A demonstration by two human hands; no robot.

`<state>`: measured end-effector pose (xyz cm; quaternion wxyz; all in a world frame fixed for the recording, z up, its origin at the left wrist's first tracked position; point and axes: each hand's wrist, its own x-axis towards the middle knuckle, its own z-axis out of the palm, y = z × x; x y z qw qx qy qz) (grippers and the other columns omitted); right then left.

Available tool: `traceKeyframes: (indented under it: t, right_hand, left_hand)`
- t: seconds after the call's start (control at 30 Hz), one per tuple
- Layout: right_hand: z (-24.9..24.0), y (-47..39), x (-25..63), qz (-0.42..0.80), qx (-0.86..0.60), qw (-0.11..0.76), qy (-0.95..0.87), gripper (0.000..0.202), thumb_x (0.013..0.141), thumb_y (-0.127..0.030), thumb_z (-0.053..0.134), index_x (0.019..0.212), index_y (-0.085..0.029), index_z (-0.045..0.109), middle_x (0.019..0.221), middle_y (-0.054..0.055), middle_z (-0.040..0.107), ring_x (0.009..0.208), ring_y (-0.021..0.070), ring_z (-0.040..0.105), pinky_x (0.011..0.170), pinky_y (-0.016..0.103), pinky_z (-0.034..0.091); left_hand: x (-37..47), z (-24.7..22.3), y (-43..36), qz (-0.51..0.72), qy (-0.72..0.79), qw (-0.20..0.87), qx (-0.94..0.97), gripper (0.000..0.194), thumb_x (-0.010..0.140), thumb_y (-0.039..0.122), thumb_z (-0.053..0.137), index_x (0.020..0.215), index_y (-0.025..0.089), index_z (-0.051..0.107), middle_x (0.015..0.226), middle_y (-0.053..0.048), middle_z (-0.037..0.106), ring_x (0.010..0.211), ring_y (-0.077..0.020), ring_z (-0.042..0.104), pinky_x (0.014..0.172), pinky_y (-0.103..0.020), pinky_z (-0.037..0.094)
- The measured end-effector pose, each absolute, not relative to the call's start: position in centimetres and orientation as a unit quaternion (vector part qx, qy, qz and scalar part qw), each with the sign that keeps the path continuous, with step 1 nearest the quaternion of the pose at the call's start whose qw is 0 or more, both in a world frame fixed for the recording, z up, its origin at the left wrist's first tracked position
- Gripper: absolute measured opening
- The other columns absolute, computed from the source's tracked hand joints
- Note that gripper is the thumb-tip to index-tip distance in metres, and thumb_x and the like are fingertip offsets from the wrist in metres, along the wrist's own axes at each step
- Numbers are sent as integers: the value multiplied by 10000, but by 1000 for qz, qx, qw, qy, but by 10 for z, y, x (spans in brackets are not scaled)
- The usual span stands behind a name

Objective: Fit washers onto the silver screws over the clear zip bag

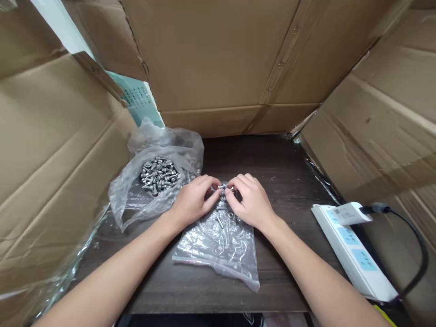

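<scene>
My left hand (pixel 199 195) and my right hand (pixel 250 200) meet over a clear zip bag (pixel 218 247) that lies flat on the dark table. A small silver bolt (pixel 222 186) shows between the fingertips, pinched by my left thumb and index finger. The right thumb and fingers are closed too, on a small metal piece whose kind I cannot make out. Below the hands, several bolts and small metal parts rest on the bag, among them a loose bolt (pixel 220 223) and a nut-like piece (pixel 231 215).
To the left stands an open plastic bag (pixel 119 200) with a heap of silver bolts (pixel 158 176). A white power strip (pixel 356 254) with a plugged-in adapter (pixel 350 213) and black cable (pixel 425 254) lies on the right. Cardboard walls (pixel 221 54) enclose the dark table (pixel 272 159).
</scene>
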<state>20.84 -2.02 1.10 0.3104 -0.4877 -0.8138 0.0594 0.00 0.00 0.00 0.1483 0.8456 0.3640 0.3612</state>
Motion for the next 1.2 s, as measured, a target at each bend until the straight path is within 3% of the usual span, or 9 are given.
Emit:
traceKeyframes:
  t: [0.3,0.4,0.53,0.87,1.03,1.2]
  right_hand:
    - [8,-18,206,162,-463,316,-812,371,1101,-336,376,759,-215,453,761,46,562,779,221,486,772,393,358]
    - [10,-19,205,180,-452,334,-807,290,1074,-309,441,810,-215,515,799,45,590,803,223,511,785,390,383]
    - [12,-22,204,190,-440,379,-792,26,979,-210,561,959,-213,577,905,53,621,885,231,547,800,377,426]
    - [13,-23,203,206,-464,377,-775,15,937,-208,554,934,-222,547,869,46,608,871,238,563,805,395,443]
    - [12,-23,203,215,-476,365,-770,28,942,-240,535,919,-225,542,860,49,614,873,246,561,811,413,428]
    - [12,-23,201,215,-484,358,-769,175,1003,-292,478,859,-217,543,820,42,613,829,233,543,807,413,388]
  left_hand:
    - [1,2,-2,379,347,165,842,70,980,222,598,1022,176,630,843,-19,642,745,-161,621,668,-274,480]
    - [0,1,-2,384,347,175,837,66,959,220,606,1002,177,632,830,-14,642,730,-155,621,649,-263,473]
    - [0,0,-2,400,349,180,828,72,964,218,609,1013,172,634,836,-11,644,726,-149,621,645,-258,473]
    - [-1,-3,1,404,324,226,825,170,1011,224,636,1169,181,686,1016,-49,738,751,-132,660,653,-245,526]
    - [-2,0,0,408,307,219,831,187,996,207,642,1167,176,711,977,-52,729,730,-131,654,660,-251,533]
    - [-1,1,-1,411,293,217,835,230,963,220,693,1184,161,713,940,-44,715,712,-128,643,656,-253,522]
